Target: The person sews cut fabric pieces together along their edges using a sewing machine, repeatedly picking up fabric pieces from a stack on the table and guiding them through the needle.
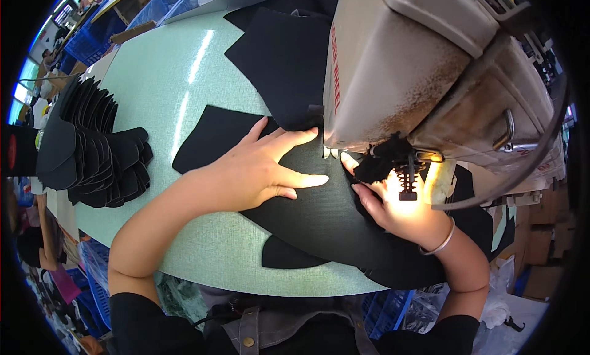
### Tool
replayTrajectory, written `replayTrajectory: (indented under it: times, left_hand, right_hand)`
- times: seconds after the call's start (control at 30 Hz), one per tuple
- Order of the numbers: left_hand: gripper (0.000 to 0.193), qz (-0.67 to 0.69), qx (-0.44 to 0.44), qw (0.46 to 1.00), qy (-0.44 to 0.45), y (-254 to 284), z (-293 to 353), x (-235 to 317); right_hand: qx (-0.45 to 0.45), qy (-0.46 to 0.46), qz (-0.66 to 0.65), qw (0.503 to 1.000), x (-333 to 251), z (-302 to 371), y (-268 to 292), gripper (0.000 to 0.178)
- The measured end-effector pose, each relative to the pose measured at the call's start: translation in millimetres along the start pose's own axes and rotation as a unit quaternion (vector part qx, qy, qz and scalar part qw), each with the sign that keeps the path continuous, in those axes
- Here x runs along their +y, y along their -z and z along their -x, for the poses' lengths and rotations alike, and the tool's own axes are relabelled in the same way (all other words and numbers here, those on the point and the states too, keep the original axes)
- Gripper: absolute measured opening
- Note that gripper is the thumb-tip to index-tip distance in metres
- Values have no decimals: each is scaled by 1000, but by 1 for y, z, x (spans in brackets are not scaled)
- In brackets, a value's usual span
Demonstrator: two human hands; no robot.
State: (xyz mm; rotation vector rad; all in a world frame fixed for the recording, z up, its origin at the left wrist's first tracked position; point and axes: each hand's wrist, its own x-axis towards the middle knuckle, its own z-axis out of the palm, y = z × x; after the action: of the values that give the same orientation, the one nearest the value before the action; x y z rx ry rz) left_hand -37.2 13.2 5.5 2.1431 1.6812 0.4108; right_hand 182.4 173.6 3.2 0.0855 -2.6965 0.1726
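Black sheet material (301,210) lies across the tabletop and passes beneath the head of a beige sewing machine (387,72). My left hand (246,174) rests flat on it with fingers spread, the index tip close to the machine's needle area. On the other side of the needle area, my right hand (409,210) lies on the material, index finger and thumb apart. A dark spring-loaded part (408,177) and a black wrapped bundle (384,159) partly cover the right hand. Bright lamp light falls on that hand. The needle itself cannot be made out.
On the left of the pale green table (141,103) stands a fanned stack of black cut pieces (104,161). Further black pieces (279,63) lie at the back. A grey cable (522,186) curves past the machine on the right. Blue crates (390,309) sit below the table's near edge.
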Motion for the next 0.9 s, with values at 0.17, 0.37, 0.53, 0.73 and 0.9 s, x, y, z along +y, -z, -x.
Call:
replayTrajectory:
  times: [0.17, 0.37, 0.53, 0.73, 0.9]
  left_hand:
    - [37, -63, -4, 998, -6, -2, -5, 7]
    - [47, -44, 26, 996, 76, -13, 4, 30]
    - [45, -17, -17, 998, 53, -4, -1, 7]
    - [41, -66, -1, 997, 34, 2, -7, 2]
    - [47, -56, 50, 989, 126, -20, 6, 36]
  right_hand:
    - [-2, 106, 151, 983, 15, 14, -7, 13]
    - [-69, -79, 21, 994, -14, 5, -1, 45]
    - [-92, -23, 50, 994, 5, 7, -2, 34]
    - [-85, 11, 107, 991, 19, 9, -1, 8]
    - [-54, -43, 64, 996, -12, 5, -3, 42]
